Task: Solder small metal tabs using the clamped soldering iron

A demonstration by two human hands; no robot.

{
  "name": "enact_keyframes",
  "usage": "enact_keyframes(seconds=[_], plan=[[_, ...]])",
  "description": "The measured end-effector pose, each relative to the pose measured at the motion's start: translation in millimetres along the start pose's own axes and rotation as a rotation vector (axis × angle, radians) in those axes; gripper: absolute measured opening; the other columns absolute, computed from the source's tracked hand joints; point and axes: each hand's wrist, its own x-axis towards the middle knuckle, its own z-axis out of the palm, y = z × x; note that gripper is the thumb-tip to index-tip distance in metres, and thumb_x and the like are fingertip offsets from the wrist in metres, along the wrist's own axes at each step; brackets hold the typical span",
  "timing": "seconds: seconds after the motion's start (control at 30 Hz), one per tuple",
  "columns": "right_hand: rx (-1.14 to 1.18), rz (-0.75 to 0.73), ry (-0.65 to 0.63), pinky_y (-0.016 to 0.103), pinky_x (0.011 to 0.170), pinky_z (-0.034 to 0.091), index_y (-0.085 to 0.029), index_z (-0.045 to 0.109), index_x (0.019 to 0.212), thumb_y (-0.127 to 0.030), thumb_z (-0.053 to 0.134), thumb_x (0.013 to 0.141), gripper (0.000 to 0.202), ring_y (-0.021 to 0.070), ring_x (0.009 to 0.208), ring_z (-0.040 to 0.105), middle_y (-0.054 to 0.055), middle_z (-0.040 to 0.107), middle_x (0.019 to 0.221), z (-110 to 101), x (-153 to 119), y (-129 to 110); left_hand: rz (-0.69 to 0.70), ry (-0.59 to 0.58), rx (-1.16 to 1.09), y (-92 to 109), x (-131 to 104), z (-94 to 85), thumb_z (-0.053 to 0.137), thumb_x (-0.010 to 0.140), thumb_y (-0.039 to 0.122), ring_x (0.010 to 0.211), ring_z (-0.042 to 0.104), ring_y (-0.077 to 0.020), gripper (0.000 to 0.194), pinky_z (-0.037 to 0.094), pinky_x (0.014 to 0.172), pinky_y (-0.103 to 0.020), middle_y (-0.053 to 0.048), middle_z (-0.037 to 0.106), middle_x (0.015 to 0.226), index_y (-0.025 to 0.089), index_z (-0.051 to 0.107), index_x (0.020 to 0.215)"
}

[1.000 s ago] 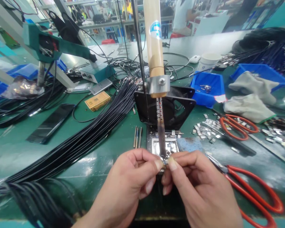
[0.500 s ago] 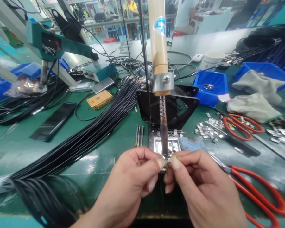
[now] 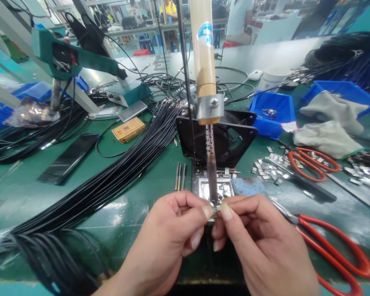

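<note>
A soldering iron (image 3: 207, 61) with a pale handle hangs upright in a metal clamp, its dark tip pointing down between my hands. My left hand (image 3: 175, 230) pinches a small metal piece just under the tip. From the other side, my right hand (image 3: 259, 238) pinches a small metal piece at the same spot. Fingertips hide most of what is held, and the two hands nearly touch. Behind them lies a metal tray (image 3: 204, 188) with small silvery parts in it. A blue sponge (image 3: 248, 186) is to the right of the tray.
A black fan (image 3: 203, 137) stands behind the iron. Black cables (image 3: 111, 176) stretch across the left side, near a phone (image 3: 68, 158). At right are red-handled scissors (image 3: 336, 234), a second red-handled pair (image 3: 308, 164), loose metal parts, gloves (image 3: 327, 137) and a blue bin (image 3: 273, 115).
The whole view has shifted slightly, with objects a little farther left. Both hands keep their pinch under the iron's tip.
</note>
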Motion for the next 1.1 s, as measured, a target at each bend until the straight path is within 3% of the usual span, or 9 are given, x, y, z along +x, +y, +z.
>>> enact_keyframes(seconds=[1.1], plan=[[-0.015, -0.015, -0.01, 0.02, 0.059, 0.06, -0.021, 0.058, 0.095, -0.024, 0.06, 0.1, 0.006, 0.0099, 0.064, 0.068, -0.002, 0.067, 0.078, -1.7, -1.7, -0.2, 0.005, 0.004, -0.009, 1.6, 0.6, 2.7, 0.074, 0.081, 0.026, 0.043, 0.029, -0.004, 0.024, 0.016, 0.042, -0.018, 0.004, 0.043, 0.046, 0.013, 0.058, 0.069]])
